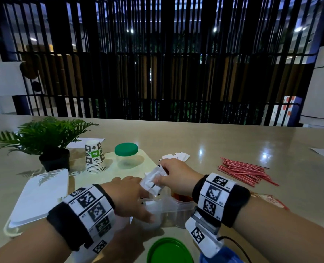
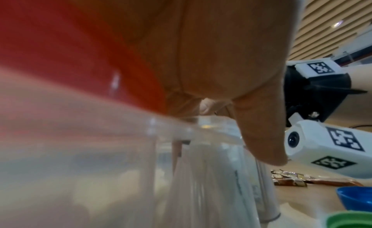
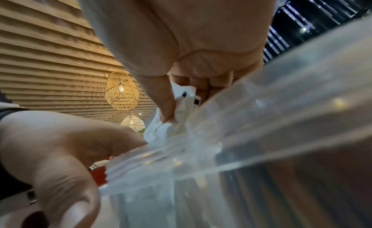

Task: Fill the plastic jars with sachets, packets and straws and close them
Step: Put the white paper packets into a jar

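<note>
A: What is the right hand [image 1: 176, 177] doing?

B: It pinches a bunch of white paper sachets [image 1: 154, 180] between thumb and curled fingers, just above the mouth of a clear plastic jar [image 1: 155, 211] near the front edge of the table. The right wrist view shows the thumb [image 3: 163, 102] pressed on the sachets [image 3: 181, 104] right over the jar rim [image 3: 221, 136].

A: And the left hand [image 1: 130, 198]?

B: It lies over the same jar, thumb down the near side and fingers across the rim. From the left wrist view, the thumb [image 2: 259, 136] hangs beside the clear wall [image 2: 201, 175], with white sachets visible inside. How tightly it grips, I cannot tell.

A: Other jars?

B: A second clear jar holding red-orange packets [image 1: 182, 198] touches the first on its right. A third clear jar with a green screw lid [image 1: 126, 149] stands farther back, closed.

A: Loose pieces?

B: A green lid [image 1: 168, 251] lies nearest the person, with a blue lid [image 2: 356, 198] beside it. Red straws [image 1: 246, 171] are heaped to the right, more white sachets [image 1: 176, 156] lie beyond the right hand.

A: Anything else?

B: A potted fern [image 1: 43, 141], a stack of printed paper cups [image 1: 95, 156] and a white rectangular tray [image 1: 37, 196] on the left.
</note>
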### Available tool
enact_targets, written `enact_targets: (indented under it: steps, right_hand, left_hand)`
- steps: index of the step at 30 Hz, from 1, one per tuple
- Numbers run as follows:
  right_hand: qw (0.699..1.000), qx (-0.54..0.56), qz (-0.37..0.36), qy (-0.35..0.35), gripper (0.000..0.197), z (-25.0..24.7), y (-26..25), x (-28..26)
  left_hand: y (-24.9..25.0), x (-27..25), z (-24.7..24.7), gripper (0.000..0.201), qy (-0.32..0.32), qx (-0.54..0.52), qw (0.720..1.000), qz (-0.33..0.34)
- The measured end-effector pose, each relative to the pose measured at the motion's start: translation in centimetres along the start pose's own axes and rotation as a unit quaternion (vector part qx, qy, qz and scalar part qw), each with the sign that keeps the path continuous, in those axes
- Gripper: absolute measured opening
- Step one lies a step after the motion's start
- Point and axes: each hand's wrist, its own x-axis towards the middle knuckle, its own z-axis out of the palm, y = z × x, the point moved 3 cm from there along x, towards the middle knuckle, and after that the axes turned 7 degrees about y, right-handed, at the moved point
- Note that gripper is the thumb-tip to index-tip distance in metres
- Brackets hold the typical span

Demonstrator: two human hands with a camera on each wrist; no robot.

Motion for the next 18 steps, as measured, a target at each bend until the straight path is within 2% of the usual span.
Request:
enact_targets:
  steps: [4, 7, 12, 15, 18]
  right_hand:
    - [0.997, -0.070, -0.039, 0.005, 0.018, 0.4, -0.6, 0.2]
    - [0.980, -0.182, -0.083, 0.011, 0.031, 0.7, -1.3, 0.2]
    - [0.940, -0.306, -0.153, 0.005, 0.013, 1.3, -2.6, 0.2]
    - [0.914, -0.357, -0.192, 0.003, 0.012, 1.8, -3.1, -0.1]
    - [0.905, -0.375, -0.199, 0.006, 0.014, 1.6, -3.4, -0.2]
  left_hand:
    - [-0.4, -0.2, -0.1, 0.063, 0.002, 0.002, 1.000, -0.006]
    - [-0.4, -0.3, -0.2, 0.063, 0.000, 0.011, 1.000, 0.000]
    - [-0.4, -0.4, -0.4, 0.053, 0.007, 0.011, 1.000, 0.002]
    - [-0.5, -0.3, -0.2, 0.055, 0.007, 0.016, 1.000, 0.006]
    - [-0.8, -0.4, 0.1, 0.058, 0.007, 0.019, 1.000, 0.011]
